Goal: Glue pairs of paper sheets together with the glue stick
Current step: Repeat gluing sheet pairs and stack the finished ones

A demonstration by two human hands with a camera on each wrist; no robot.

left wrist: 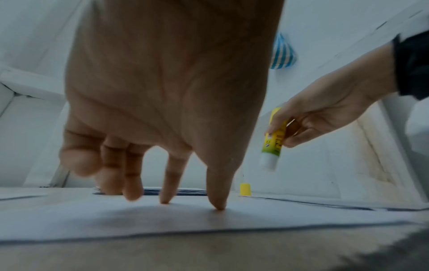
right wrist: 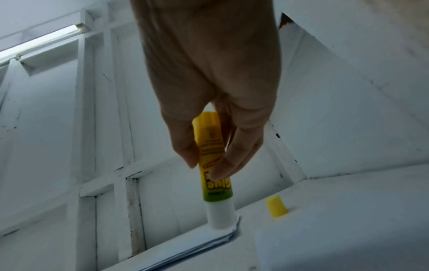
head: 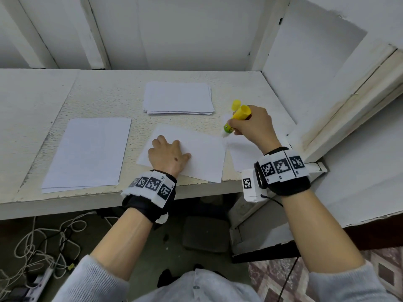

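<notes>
The white table (head: 39, 101) is rough and pitted on top, boxed in by white panelled walls, with loose cables on the floor beneath its front edge. My landmark is the sheet (head: 196, 158) lying at the middle of the front edge, the one I judge I am about to glue. Left of it lies a bigger stack of paper (head: 87, 153), behind it a smaller pile (head: 177, 98), and just right of it another sheet (head: 244, 153) pokes out under my right wrist. My left hand (head: 166, 154) rests on the near-left part of the middle sheet; in the left wrist view the fingers (left wrist: 218, 192) are spread and nearly straight, with thumb and forefinger tips pressing the paper flat. My right hand (head: 253, 125) hovers over the sheet's far-right corner, thumb and fingers curled around the glue stick (head: 234, 122), pinching its yellow barrel with the white glue end pointing down, just above the paper; whether it touches I cannot tell. Its yellow cap (head: 236, 105) stands behind that corner, near the small pile. To do this well I should keep the left hand pressing so the sheet cannot slide, bring the stick down lightly, and run it along the edges first, since thin paper wrinkles easily under a dragging stick.
</notes>
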